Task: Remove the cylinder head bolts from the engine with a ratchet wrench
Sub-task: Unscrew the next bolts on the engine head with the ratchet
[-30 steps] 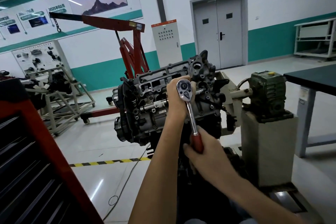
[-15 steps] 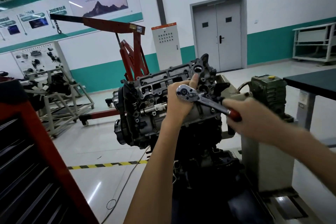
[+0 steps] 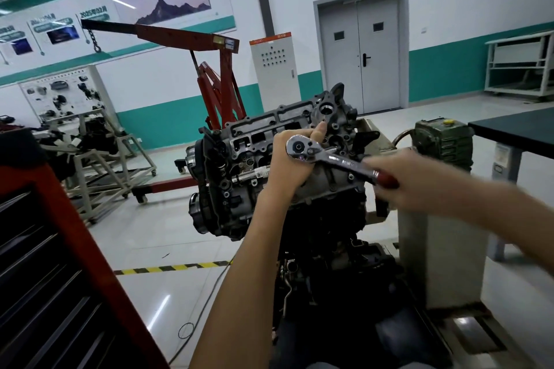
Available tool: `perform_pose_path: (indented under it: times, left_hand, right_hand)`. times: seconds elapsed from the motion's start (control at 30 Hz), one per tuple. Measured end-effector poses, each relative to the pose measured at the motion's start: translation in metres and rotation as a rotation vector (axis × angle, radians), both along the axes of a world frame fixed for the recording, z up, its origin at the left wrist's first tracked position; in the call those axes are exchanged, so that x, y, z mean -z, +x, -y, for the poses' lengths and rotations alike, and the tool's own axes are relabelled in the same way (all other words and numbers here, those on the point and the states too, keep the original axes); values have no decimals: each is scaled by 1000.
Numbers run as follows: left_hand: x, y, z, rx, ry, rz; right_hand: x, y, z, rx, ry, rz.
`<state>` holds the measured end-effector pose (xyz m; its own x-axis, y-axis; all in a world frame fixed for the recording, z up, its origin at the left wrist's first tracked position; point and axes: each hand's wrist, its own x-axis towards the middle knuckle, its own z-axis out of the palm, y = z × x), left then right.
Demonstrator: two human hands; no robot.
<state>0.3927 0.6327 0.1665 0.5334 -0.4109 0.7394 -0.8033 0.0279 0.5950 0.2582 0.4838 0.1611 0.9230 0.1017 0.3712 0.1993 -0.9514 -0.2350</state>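
Behind engine (image 3: 269, 165): red hoist (image 3: 215, 75); left hand (image 3: 292, 159) covers ratchet wrench (image 3: 329, 157) socket.

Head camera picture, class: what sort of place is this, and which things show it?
Probably an automotive training workshop: an engine mounted on a stand, a red engine hoist behind it, and a display board of car parts by the wall.

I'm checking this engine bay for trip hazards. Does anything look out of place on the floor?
Yes: a thin cable trails loose across the floor tiles, left of the engine, crosses the yellow-black tape and ends in a small loop. It lies unsecured in the walkway.
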Motion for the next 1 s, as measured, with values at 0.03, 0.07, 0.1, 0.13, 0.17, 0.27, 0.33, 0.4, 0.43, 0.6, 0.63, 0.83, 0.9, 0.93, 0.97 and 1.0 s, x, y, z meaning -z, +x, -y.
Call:
perform_pose_path:
  times: [0.03,0.07,0.1,0.13,0.17,0.27,0.33,0.4,0.43,0.6,0.63,0.83,0.9,0.93,0.97,1.0]
  left_hand:
    - [-2,1,0,1,22,5]
    - [-3,2,1,-3,35,6]
    - [-3,2,2,-6,33,11]
    - [-2,2,4,-10,12,10]
    - [0,1,6,-18,-24,3]
    - [4,-3,17,-59,-126,-35]
    - [3,-6,25,-83,-163,-26]
    - [2,-9,29,-116,-184,11]
    - [2,-9,28,-132,-182,29]
    - [5,-3,11,-65,-130,-16]
    - [3,-1,6,-61,-92,-6]
    - [0,0,-1,20,0,0]
    - [6,-2,1,-3,-88,-20]
    - [9,-3,3,-19,-133,-28]
    - [10,-5,5,-34,-166,-37]
    - [9,-6,7,-56,-180,-46]
  right_hand:
    - [-13,3,9,36,-129,46]
    - [-20,5,14,60,-200,91]
    - [-20,6,15,74,-206,104]
    - [-13,5,12,79,-157,89]
    - [0,3,6,78,-63,71]
    - [50,-4,-37,66,362,147]
    - [73,-3,-75,17,701,184]
    - [86,4,-106,-23,924,192]
    - [89,7,-114,-40,974,194]
    - [57,-4,-62,-48,503,133]
    - [40,-5,-43,-70,361,77]
    - [-22,0,13,89,-256,182]
    - [8,-1,-2,87,-70,128]
    - [26,-3,-17,78,76,123]
    - [44,-4,-34,67,238,146]
    - [59,-4,-53,50,398,178]
